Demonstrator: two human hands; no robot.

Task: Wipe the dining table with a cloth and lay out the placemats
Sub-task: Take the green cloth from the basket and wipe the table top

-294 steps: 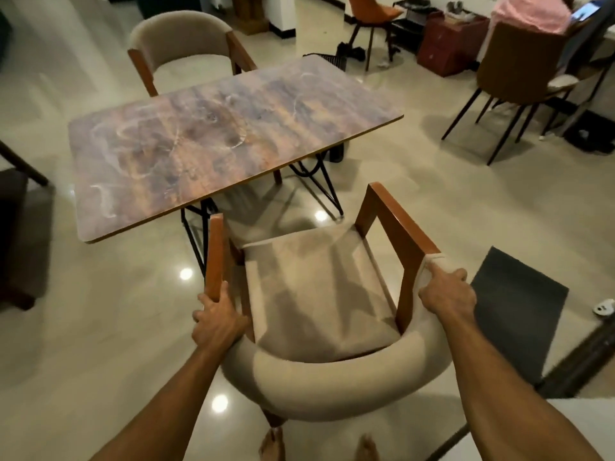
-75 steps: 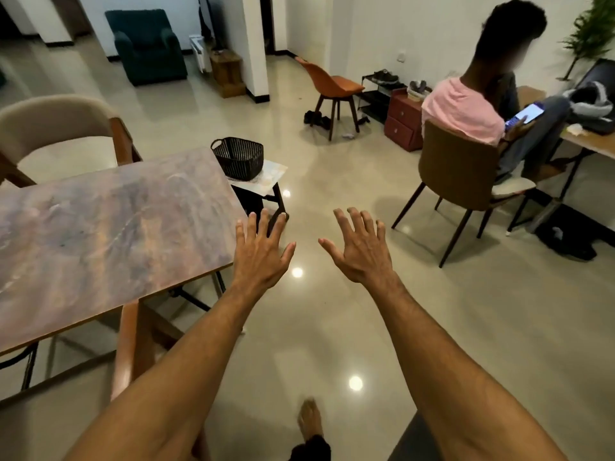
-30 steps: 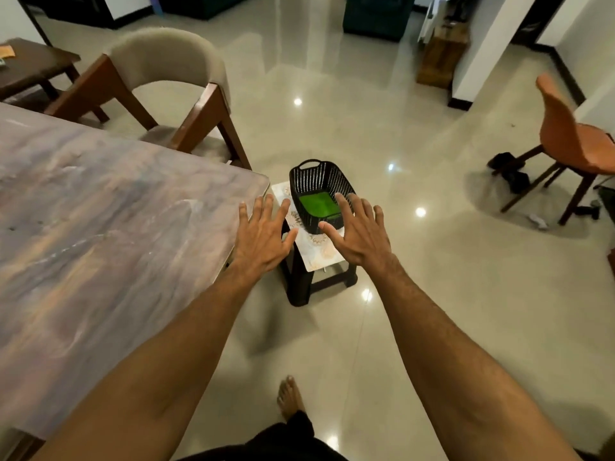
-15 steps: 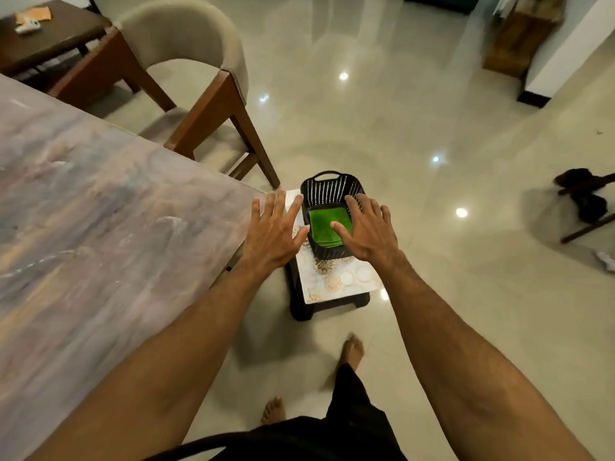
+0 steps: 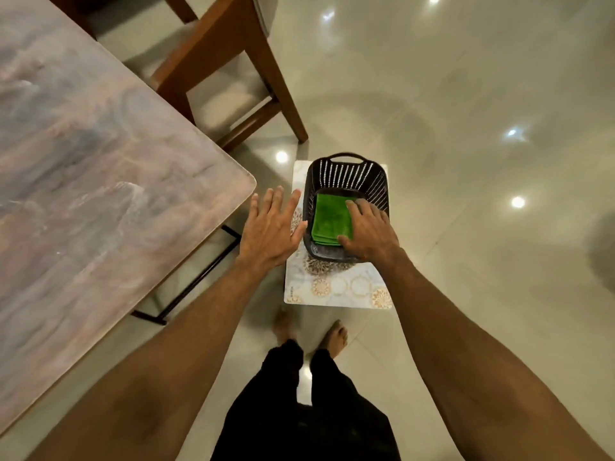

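Observation:
A folded green cloth [image 5: 329,219] lies in a black slotted basket [image 5: 346,171]. The basket stands on pale placemats [image 5: 336,284] with gold round patterns, which rest on a low stool. My right hand [image 5: 367,231] reaches into the basket, fingers spread and resting on the cloth's right side, not closed around it. My left hand [image 5: 271,226] hovers flat and open just left of the basket, holding nothing. The dining table [image 5: 93,181], with a marbled brown-grey top, fills the left side.
A wooden chair [image 5: 233,68] with a beige seat stands at the table's far side. The table's black metal frame [image 5: 193,284] shows below its edge. My bare feet [image 5: 309,331] stand on glossy floor tiles just in front of the stool.
I have stepped up to the stool and look straight down on it. My right hand has dropped into the basket onto the green cloth. The left hand stays spread beside the basket.

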